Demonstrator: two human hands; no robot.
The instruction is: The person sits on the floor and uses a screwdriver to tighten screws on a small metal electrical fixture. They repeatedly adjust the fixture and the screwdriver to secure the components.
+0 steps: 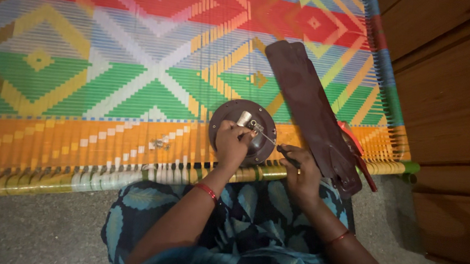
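Observation:
A dark round fan motor housing (pixel 228 113) lies on a colourful woven cot (pixel 114 77) near its front edge. My left hand (pixel 231 143) rests on the housing and holds it by its silver centre shaft (pixel 244 118). My right hand (pixel 297 170) grips a screwdriver (pixel 269 136) by its dark handle; the thin metal tip points at a small bracket beside the shaft. A dark brown fan blade (pixel 306 103) lies just right of the housing, running from the cot's middle to its front rail.
Several small silver screws and parts (pixel 159 142) lie on the orange band left of the housing. A red-handled tool (pixel 355 146) sits partly under the blade's end. Wooden furniture (pixel 445 105) stands at the right. Grey floor (pixel 37 223) lies below the cot.

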